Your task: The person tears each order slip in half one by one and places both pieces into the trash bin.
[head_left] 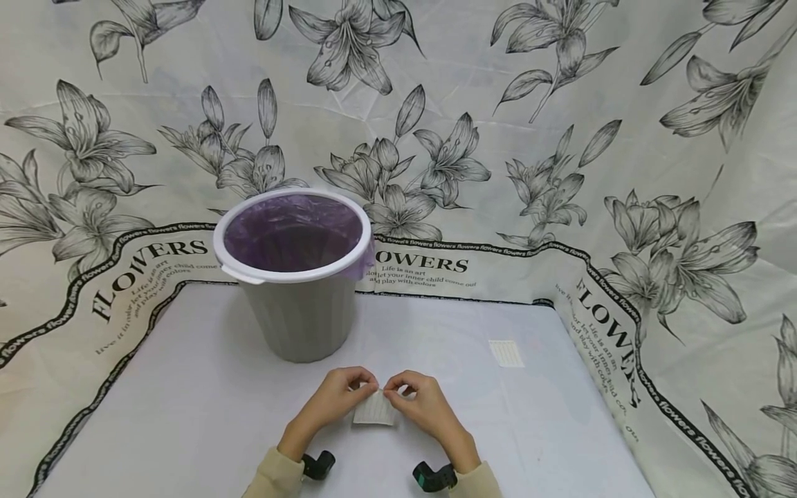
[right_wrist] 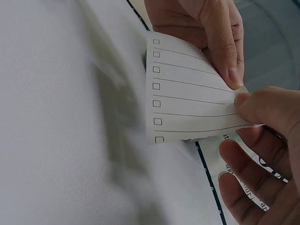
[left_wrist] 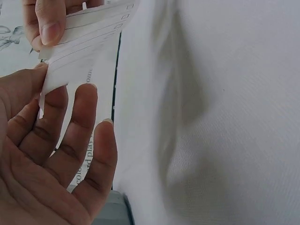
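Both hands pinch one edge of a small sheet of lined paper (head_left: 375, 409) in front of the body, thumbs close together. In the right wrist view the lined paper (right_wrist: 192, 101) bends slightly and shows a column of checkboxes; one side looks ragged. My left hand (head_left: 341, 395) grips it from the left between thumb and index finger. On the other side my right hand (head_left: 425, 402) does the same, its other fingers loosely curled below the paper in the right wrist view. A second lined piece of paper (head_left: 507, 353) lies flat on the table to the right.
A grey trash bin (head_left: 301, 315) with a white rim and purple liner bag (head_left: 367, 261) stands beyond the left hand. White cloth covers the table (head_left: 187, 415). A flower-printed curtain (head_left: 436, 207) rises behind the table and along its sides.
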Motion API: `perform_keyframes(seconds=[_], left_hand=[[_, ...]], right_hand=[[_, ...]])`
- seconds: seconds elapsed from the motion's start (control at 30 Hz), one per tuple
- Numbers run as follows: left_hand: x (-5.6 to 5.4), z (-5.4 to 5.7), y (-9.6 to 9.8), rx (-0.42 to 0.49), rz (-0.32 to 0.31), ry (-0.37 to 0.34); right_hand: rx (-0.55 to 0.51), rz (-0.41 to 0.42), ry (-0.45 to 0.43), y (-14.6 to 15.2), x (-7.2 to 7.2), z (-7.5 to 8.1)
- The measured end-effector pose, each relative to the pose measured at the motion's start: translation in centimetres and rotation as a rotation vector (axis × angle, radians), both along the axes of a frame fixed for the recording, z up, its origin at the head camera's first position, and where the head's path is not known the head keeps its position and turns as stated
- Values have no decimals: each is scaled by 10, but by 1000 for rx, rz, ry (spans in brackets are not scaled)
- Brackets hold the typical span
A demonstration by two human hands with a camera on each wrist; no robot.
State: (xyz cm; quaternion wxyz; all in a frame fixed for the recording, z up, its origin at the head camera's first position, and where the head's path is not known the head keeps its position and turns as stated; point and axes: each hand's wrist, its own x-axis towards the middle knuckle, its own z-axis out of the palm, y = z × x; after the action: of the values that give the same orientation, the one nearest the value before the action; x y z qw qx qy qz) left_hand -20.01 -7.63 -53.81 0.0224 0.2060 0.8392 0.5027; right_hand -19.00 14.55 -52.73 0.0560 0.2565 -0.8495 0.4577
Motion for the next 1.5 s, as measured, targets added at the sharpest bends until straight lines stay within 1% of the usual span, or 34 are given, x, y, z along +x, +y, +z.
perform_keyframes(seconds=[0.1, 0.2, 0.3, 0.43, 0.53, 0.73, 0.93, 1.17, 1.27, 1.5], left_hand=[[1, 1, -3, 39, 49, -25], [0, 4, -6, 87, 99, -53], [0, 7, -8, 109, 102, -60], [1, 8, -9, 100, 82, -44], [1, 8, -11, 95, 86, -29], [2, 9, -14, 72, 121, -19], [1, 11, -21, 67, 158, 14], [0, 12, -32, 81, 208, -1], [0, 12, -37, 91, 233, 5], [0, 10, -46, 85, 264, 25]], right_hand=[[-17, 0, 2, 1, 0, 0], [-38, -20, -4, 3, 0, 0], [-50, -42, -14, 4, -1, 0], [-54, -63, -28, 6, -2, -1], [-59, -81, -35, 7, -2, -3], [-66, -109, -20, 10, -2, -4], [-69, -142, -33, 12, -1, -1], [-79, -162, -33, 16, -3, -4], [-86, -167, -27, 17, -3, -5], [-95, -177, 0, 18, -3, -7]])
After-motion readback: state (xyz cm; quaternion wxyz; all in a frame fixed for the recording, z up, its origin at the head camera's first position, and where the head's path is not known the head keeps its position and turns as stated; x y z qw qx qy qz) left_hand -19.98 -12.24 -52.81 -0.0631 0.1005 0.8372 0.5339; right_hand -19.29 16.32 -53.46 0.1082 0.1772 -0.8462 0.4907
